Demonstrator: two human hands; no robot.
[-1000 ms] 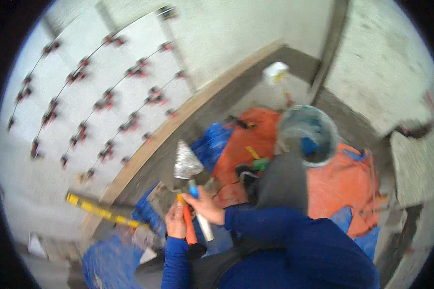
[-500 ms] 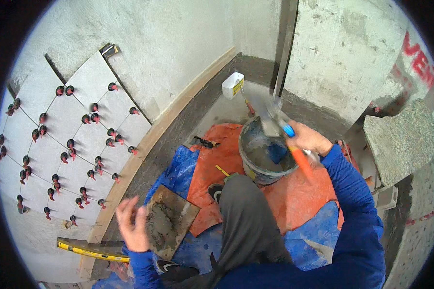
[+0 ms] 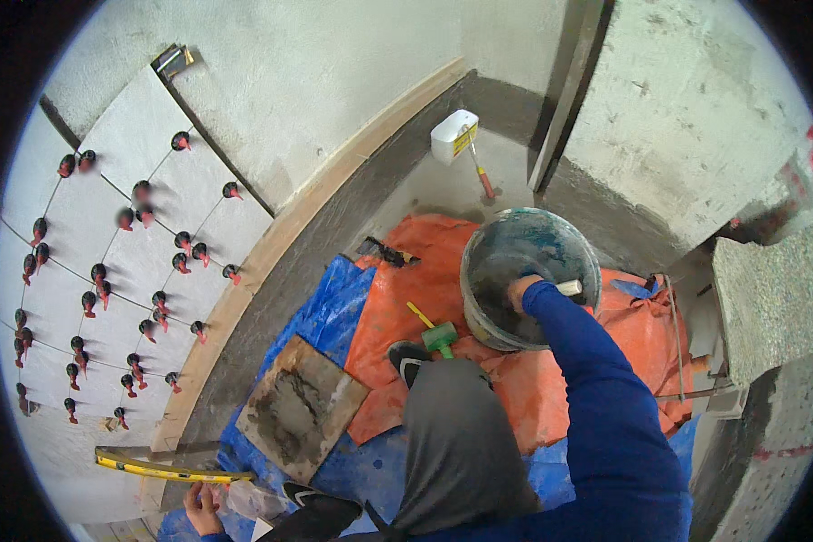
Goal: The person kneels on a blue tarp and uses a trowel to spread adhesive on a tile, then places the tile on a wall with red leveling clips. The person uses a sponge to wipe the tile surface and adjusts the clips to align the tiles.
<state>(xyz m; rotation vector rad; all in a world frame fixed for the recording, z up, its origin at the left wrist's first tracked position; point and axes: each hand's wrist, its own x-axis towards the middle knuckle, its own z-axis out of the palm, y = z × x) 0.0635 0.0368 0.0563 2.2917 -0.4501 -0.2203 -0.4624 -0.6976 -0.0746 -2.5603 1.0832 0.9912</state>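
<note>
My right hand (image 3: 521, 293) is down inside the bucket (image 3: 481, 327), over the grey mortar (image 3: 494, 287). Its fingers look closed, but what they hold is hidden; a pale handle end (image 3: 569, 288) sticks out beside my wrist. My left hand (image 3: 204, 511) is low at the left with its fingers loosely bent and apart, nothing seen in them. It is just below the yellow spirit level (image 3: 176, 471) and beside a clear plastic bag (image 3: 251, 499). A board smeared with mortar (image 3: 339, 395) lies on the blue sheet between my hands.
White tiles (image 3: 108, 217) with several black-and-red levelling clips cover the left wall. A green-headed mallet (image 3: 440, 338) lies by my foot on the orange sheet (image 3: 384, 361). Behind the bucket are a white tub (image 3: 455, 135) and a red-handled tool (image 3: 486, 183). A stone slab (image 3: 768, 303) leans at the right.
My right hand has moved from above the bucket, where it held a trowel with an orange handle, down into it. My left hand has dropped lower and to the left. The view has shifted.
</note>
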